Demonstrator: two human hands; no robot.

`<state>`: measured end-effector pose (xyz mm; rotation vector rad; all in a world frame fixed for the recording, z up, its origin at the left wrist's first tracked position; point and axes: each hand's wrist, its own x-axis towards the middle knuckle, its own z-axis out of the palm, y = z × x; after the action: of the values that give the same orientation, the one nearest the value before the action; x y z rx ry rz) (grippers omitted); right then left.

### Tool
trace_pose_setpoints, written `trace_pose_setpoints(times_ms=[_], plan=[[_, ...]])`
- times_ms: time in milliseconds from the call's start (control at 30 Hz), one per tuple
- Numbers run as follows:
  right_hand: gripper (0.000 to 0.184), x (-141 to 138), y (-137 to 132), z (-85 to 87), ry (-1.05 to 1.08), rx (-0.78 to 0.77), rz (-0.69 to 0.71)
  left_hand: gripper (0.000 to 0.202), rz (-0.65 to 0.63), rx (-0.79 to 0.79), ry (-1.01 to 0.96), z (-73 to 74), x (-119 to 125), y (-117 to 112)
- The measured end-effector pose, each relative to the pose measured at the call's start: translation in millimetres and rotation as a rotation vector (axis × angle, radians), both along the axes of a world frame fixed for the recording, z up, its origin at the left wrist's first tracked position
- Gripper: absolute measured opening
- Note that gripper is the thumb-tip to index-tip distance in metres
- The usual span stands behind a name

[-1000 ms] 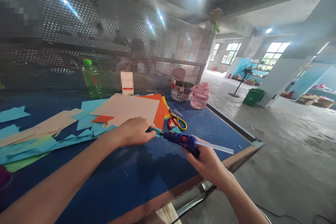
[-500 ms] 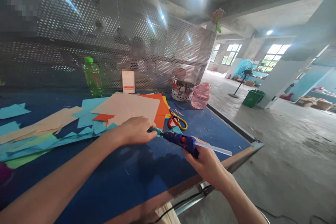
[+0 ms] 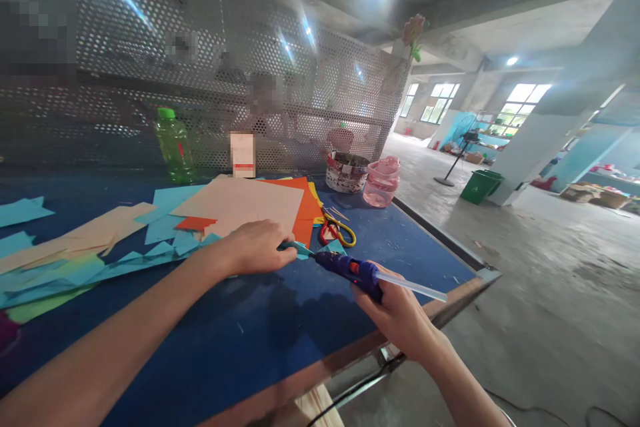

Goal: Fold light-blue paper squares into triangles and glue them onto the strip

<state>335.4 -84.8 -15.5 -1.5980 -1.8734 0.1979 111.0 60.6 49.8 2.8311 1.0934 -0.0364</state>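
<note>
My right hand (image 3: 397, 310) is wrapped round the handle of a dark blue hot glue gun (image 3: 345, 265). A clear glue stick (image 3: 411, 285) sticks out of the gun's back end. Between the closed fingers of my left hand (image 3: 263, 247) is a small piece of teal paper (image 3: 299, 249). The gun's nozzle is close to the paper's right end; whether they touch I cannot tell. Behind the gun lie scissors (image 3: 340, 232) with red and yellow handles. Beige paper (image 3: 245, 200) and orange paper (image 3: 307, 210) spread out behind my left hand.
Light blue paper pieces (image 3: 55, 278) cover the left of the blue table (image 3: 210, 353). At the back stand a green-capped bottle (image 3: 174, 147), a woven basket (image 3: 345, 173) and a pink container (image 3: 381, 181). A perforated metal panel (image 3: 300, 67) rises behind. A black cable (image 3: 345, 395) hangs below the front edge.
The glue gun has shifted slightly right with my right hand, and its nozzle sits a little further along the teal paper. My left hand stays nearly in place.
</note>
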Motion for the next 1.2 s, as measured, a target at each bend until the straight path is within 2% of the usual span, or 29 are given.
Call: trace_pose_setpoints(times_ms=[233, 367, 467, 500, 567, 633, 800, 933, 1067, 1133, 1200], plan=[[0.015, 4, -3, -1.3, 0.022, 0.035, -0.028, 0.03, 0.011, -0.01, -0.01, -0.8, -1, 3], [0.022, 16, -2, -9.2, 0.093, -0.052, -0.109, 0.03, 0.02, -0.016, -0.01, 0.5, -1, 3], [0.023, 32, 6, -13.6, 0.293, -0.028, -0.189, 0.031, 0.024, -0.019, -0.013, 1.3, -1, 4], [0.03, 39, 10, -14.3, 0.393, -0.029, -0.192, 0.032, 0.025, -0.021, -0.015, 1.4, -1, 4], [0.045, 55, 20, -14.9, 0.571, -0.044, -0.285, 0.032, 0.023, -0.024, -0.017, 1.4, -2, 4], [0.05, 72, 30, -15.1, 0.631, -0.038, -0.378, 0.033, 0.019, -0.026, -0.02, 1.5, -2, 4], [0.053, 108, 42, -18.7, 0.53, -0.088, -0.49, 0.035, 0.024, -0.015, -0.024, 2.3, -4, 4], [0.053, 124, 43, -24.0, 0.35, -0.131, -0.621, 0.038, 0.032, -0.017, -0.021, 2.2, -6, 6], [0.044, 126, 45, -25.7, 0.131, -0.133, -0.742, 0.04, 0.04, -0.026, -0.026, 1.9, -7, 7], [0.037, 120, 44, -24.8, 0.037, -0.11, -0.805, 0.041, 0.035, -0.03, -0.024, 2.3, -7, 7], [0.039, 108, 42, -22.3, -0.039, -0.068, -0.867, 0.041, 0.03, -0.032, -0.021, 3.2, -6, 6]])
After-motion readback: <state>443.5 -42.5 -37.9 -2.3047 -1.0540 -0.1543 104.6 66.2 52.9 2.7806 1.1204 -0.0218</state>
